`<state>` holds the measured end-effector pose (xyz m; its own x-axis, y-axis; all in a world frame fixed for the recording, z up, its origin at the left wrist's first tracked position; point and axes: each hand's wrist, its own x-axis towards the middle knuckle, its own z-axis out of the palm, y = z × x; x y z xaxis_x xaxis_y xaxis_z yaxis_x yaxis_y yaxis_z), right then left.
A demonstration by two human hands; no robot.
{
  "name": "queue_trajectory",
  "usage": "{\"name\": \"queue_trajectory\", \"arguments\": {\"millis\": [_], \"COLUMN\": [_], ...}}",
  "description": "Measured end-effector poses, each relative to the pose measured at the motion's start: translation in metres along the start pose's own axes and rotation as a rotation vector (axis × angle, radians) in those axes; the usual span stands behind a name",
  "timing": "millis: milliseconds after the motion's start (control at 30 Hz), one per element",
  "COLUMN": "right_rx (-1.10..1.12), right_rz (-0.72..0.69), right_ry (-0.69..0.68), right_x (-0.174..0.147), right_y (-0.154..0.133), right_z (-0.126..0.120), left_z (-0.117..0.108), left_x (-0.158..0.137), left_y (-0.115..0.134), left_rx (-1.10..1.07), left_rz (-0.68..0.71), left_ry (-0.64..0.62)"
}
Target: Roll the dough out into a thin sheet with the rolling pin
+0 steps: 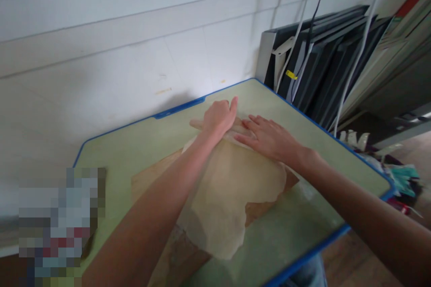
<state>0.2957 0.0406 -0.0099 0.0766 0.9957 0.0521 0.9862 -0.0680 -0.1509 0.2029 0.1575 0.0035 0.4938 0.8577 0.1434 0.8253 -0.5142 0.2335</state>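
Note:
A wide, thin sheet of pale dough point(235, 184) with an uneven edge lies over a wooden board point(150, 177). Across the sheet's far edge is a wooden rolling pin point(195, 123), its left end sticking out past my left hand point(218, 116). That hand is closed over the pin with the thumb pointing up. To its right, my right hand point(269, 136) rests palm down, fingers stretched out, on the pin and the dough's far edge. Some dough seems to lap over the pin between the hands. My palms hide part of the pin.
A pale green table point(292, 237) with a blue rim carries the board and stands against a white wall point(128, 98). Dark flat panels point(323, 63) lean beyond its right side, with hanging cables point(362, 40) before them. A blurred-out object point(70, 219) is at the left edge.

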Motion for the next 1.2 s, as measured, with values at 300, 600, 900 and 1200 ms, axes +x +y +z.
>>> {"name": "queue_trajectory", "arguments": {"millis": [300,600,900,1200], "right_rx": [-0.202,-0.195,-0.027,-0.115], "right_rz": [-0.114,-0.083,0.124,0.035], "right_ry": [0.288,0.415,0.007,0.215], "right_x": [-0.062,-0.064,0.027,-0.024], "right_y": [-0.049,-0.048,0.005,-0.032], "right_z": [0.019,0.028,0.0,0.011], "left_z": [-0.009,-0.011,-0.003,-0.005], "left_x": [-0.101,-0.112,-0.001,-0.073], "left_y": [-0.032,-0.037,-0.011,-0.024], "left_rx": [0.165,0.208,0.027,0.168], "left_rz": [0.143,0.199,-0.066,0.059], "left_ry": [0.076,0.062,-0.095,0.077]}}
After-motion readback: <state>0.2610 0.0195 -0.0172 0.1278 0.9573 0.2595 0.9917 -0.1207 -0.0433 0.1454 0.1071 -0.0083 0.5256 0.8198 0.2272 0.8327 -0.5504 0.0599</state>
